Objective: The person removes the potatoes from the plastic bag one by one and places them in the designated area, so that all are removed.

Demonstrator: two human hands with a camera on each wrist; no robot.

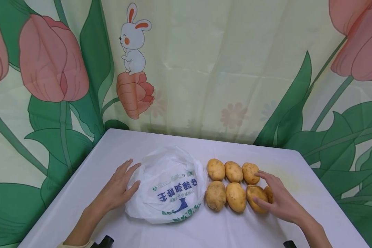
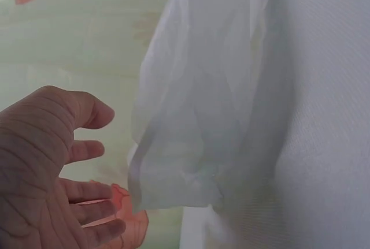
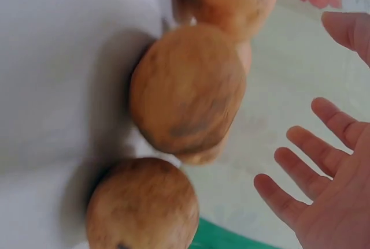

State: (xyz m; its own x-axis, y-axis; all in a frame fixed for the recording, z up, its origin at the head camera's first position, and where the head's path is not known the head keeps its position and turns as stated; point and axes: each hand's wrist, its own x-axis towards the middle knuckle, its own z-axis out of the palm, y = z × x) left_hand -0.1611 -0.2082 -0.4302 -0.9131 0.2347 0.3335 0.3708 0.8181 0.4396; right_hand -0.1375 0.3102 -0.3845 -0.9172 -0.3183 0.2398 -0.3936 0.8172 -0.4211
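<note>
A white plastic bag (image 1: 148, 203) with blue and green print lies on the table, its rim rolled into a rounded shape. At its left side is my left hand (image 1: 116, 189), palm toward it, fingers extended. The left wrist view shows a gap between those fingers and the bag's thin wall (image 2: 191, 104). Several potatoes (image 1: 235, 197) sit right of the bag, mostly in two rows. My right hand (image 1: 280, 201) hovers over the right end, fingers spread, partly hiding a small potato (image 1: 269, 194). In the right wrist view, it holds nothing and stands apart from a brown potato (image 3: 188, 90).
The table (image 1: 179, 237) has a white cloth. Behind it hangs a curtain (image 1: 198, 69) printed with tulips and a rabbit. Dark wrist devices (image 1: 106, 241) show at the bottom edge.
</note>
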